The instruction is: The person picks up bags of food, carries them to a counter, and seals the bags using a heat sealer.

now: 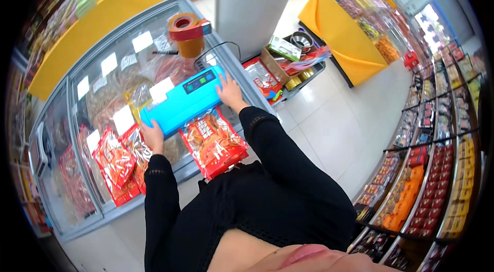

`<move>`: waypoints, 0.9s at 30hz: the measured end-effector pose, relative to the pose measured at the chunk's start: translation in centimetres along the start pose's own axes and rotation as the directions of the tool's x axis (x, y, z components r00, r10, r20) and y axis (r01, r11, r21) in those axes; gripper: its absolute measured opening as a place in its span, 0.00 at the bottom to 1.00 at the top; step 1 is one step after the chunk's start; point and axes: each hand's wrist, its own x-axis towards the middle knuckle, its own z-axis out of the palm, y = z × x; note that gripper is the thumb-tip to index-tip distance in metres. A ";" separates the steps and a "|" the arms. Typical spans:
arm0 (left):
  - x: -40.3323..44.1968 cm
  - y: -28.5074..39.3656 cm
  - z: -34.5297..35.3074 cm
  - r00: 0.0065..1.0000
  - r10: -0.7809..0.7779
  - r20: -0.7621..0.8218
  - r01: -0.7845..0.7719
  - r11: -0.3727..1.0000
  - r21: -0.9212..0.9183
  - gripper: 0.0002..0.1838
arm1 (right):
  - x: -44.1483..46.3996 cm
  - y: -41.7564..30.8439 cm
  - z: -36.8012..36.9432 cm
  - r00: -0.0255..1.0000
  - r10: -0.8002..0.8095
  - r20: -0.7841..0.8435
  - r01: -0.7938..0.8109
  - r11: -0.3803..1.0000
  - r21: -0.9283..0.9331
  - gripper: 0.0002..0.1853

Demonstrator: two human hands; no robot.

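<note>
A bright blue sealing machine (pixel 181 100) with a small dark button panel lies on the glass top of a chest freezer (pixel 67 84). My left hand (pixel 153 137) rests on its left end, fingers apart. At its right end, beside the panel, my right hand (pixel 229 91) lies with fingers spread. A red snack bag (pixel 212 143) sits at the machine's front edge, its top end against the machine, between my hands and my body. More red bags (pixel 114 161) lie on the glass to the left of my left hand.
Tape rolls (pixel 184 24) stand on the freezer's far end near a black cord. Beyond is a grey pillar (pixel 254 9). A box of goods (pixel 278 61) stands on the right, near a yellow-draped table (pixel 342 35). Stocked shelves (pixel 432 169) line the right side.
</note>
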 end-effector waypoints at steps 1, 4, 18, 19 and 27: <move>-0.1 0.3 -0.2 1.000 0.000 0.000 0.000 1.000 0.008 0.29 | 0.0 0.0 -0.2 1.000 0.013 -0.016 -0.013 1.000 -0.005 0.27; -0.2 0.4 -0.7 0.999 -0.025 0.046 0.024 0.999 0.023 0.30 | -0.1 -0.1 -0.2 1.000 0.006 -0.002 -0.006 1.000 0.012 0.27; -0.3 1.1 -0.9 0.994 -0.058 0.092 0.055 0.998 0.039 0.30 | -0.1 -0.5 -1.0 0.993 0.078 0.084 -0.080 0.996 0.026 0.27; -0.3 0.9 -0.9 0.994 -0.061 0.095 0.059 0.998 0.031 0.30 | -0.1 -0.5 -0.9 0.994 0.076 0.081 -0.079 0.996 0.041 0.27; 2.5 -2.4 0.7 0.954 -0.210 0.212 0.224 0.973 -0.046 0.32 | 2.4 0.3 -0.7 0.813 0.528 0.244 -0.570 0.808 0.151 0.30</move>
